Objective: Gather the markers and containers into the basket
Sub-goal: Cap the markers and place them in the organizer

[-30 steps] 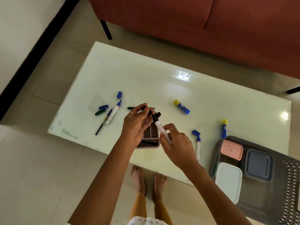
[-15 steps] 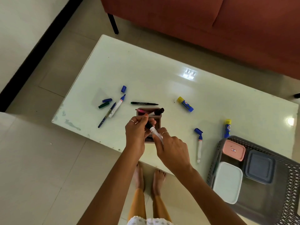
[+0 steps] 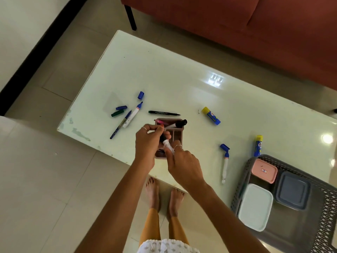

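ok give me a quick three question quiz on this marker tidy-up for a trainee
1. True or false: the pink container already lies in the basket.
2. How many glue sticks lie on the table?
3. What do the left hand and right hand hold between them? A) a glue stick B) a white marker C) a loose blue cap

Key: 1 true; 2 two, the far glue stick and the near glue stick; 3 B.

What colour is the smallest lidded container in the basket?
Pink; the small rectangular container in the grey basket shows best in the head view.
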`<state>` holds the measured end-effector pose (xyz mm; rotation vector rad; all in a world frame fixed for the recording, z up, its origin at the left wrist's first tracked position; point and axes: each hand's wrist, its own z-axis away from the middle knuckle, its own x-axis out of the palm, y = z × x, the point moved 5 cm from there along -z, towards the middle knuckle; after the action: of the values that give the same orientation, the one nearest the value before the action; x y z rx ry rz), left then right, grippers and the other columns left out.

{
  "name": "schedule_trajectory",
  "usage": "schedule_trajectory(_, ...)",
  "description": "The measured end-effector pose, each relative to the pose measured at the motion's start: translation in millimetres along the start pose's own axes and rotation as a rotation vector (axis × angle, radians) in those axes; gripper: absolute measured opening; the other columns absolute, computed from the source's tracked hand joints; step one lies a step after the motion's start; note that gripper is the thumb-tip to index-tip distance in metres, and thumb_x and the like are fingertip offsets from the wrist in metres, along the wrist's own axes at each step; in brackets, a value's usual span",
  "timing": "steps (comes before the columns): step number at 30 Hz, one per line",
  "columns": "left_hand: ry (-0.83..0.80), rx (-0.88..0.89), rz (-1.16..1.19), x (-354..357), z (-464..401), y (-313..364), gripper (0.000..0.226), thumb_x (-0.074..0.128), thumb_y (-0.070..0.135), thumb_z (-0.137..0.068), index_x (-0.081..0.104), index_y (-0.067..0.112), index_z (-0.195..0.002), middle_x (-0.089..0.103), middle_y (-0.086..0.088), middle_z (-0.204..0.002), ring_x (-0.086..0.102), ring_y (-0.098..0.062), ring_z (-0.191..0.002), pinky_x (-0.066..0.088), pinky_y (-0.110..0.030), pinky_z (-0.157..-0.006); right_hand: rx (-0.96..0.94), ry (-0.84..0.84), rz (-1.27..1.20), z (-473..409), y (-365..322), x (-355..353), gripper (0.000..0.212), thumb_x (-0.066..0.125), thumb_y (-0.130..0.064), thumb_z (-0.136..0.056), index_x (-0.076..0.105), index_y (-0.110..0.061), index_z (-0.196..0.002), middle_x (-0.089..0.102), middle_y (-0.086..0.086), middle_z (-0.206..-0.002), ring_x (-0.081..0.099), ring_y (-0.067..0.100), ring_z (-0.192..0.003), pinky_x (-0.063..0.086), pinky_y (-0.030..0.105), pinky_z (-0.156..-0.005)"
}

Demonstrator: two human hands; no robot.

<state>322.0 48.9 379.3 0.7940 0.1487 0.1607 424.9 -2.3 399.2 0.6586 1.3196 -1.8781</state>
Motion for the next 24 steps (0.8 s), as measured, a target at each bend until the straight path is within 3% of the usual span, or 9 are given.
schedule_trajectory(3,-0.051,0.0,0.012,-2,-13,13,0.022,0.051,0.03,-0.096,0.063,0.013,-0.101,0.074,-0.003,-0.088,0.072,-0.017,-0.08,0.059,-0.033,-0.075,0.024,-0.069,-0.041,-28,1,-3,0.037,0.028,-0.036,-0.102,0.042,-0.012,-0.125,0.066,0.016,-0.105,0.063,0.036,-0.092,0.042,0.035,-0.067)
schedule_trajectory(5,-0.041,-0.039,0.054,-11,-22,13,0.027,0.047,0.034,-0.097,0.06,0.016,-0.114,0.07,-0.004,-0.105,0.069,-0.018,-0.09,0.056,-0.034,-0.083,0.073,0.018,-0.186,-45,9,-15,0.031,0.036,-0.038,-0.099,0.047,-0.013,-0.115,0.066,0.015,-0.104,0.064,0.036,-0.089,0.049,0.038,-0.074)
schedule_trajectory(7,0.006,-0.075,0.063,-26,-29,9,0.027,0.046,0.032,-0.097,0.058,0.016,-0.116,0.066,-0.008,-0.116,0.067,-0.022,-0.096,0.053,-0.037,-0.09,0.154,0.124,-0.393,-57,20,-28,0.018,0.049,-0.033,-0.095,0.049,-0.015,-0.096,0.067,0.005,-0.094,0.066,0.029,-0.075,0.051,0.032,-0.066)
schedule_trajectory(10,0.046,-0.122,0.037,-48,-32,-2,0.027,0.044,0.029,-0.098,0.058,0.01,-0.113,0.064,-0.014,-0.12,0.065,-0.027,-0.098,0.048,-0.04,-0.096,0.262,0.197,-0.559,-70,34,-38,0.006,0.06,-0.016,-0.087,0.055,-0.019,-0.088,0.064,-0.003,-0.083,0.067,0.021,-0.069,0.051,0.029,-0.062)
schedule_trajectory(13,0.054,-0.16,-0.013,-64,-30,-16,0.034,0.039,0.03,-0.1,0.057,0.006,-0.118,0.063,-0.014,-0.122,0.063,-0.027,-0.101,0.047,-0.039,-0.095,0.253,0.161,-0.586,-81,33,-34,0.01,0.061,-0.008,-0.083,0.062,-0.016,-0.089,0.062,-0.002,-0.086,0.064,-0.004,-0.063,0.043,0.006,-0.056)
schedule_trajectory(15,0.073,-0.181,-0.008,-75,-28,-25,0.037,0.038,0.03,-0.101,0.056,0.005,-0.12,0.063,-0.014,-0.122,0.063,-0.027,-0.103,0.048,-0.037,-0.092,0.241,0.122,-0.595,-86,29,-28,0.01,0.062,-0.008,-0.085,0.064,-0.012,-0.093,0.061,-0.003,-0.083,0.058,-0.016,-0.055,0.037,0.0,-0.05)
schedule_trajectory(19,0.093,-0.204,0.011,-88,-25,-37,0.036,0.036,0.03,-0.101,0.057,0.006,-0.118,0.064,-0.013,-0.121,0.063,-0.027,-0.101,0.048,-0.029,-0.082,0.237,0.071,-0.598,-96,23,-15,0.012,0.061,-0.011,-0.086,0.066,-0.013,-0.096,0.062,-0.008,-0.079,0.058,-0.017,-0.055,0.038,-0.001,-0.049)
schedule_trajectory(24,0.097,-0.206,0.011,-95,-26,-39,0.035,0.036,0.03,-0.101,0.057,0.008,-0.116,0.064,-0.013,-0.12,0.064,-0.026,-0.1,0.049,-0.028,-0.081,0.253,0.034,-0.551,-102,22,-6,0.014,0.06,-0.011,-0.085,0.066,-0.017,-0.095,0.06,-0.013,-0.07,0.058,-0.014,-0.054,0.038,0.0,-0.047)
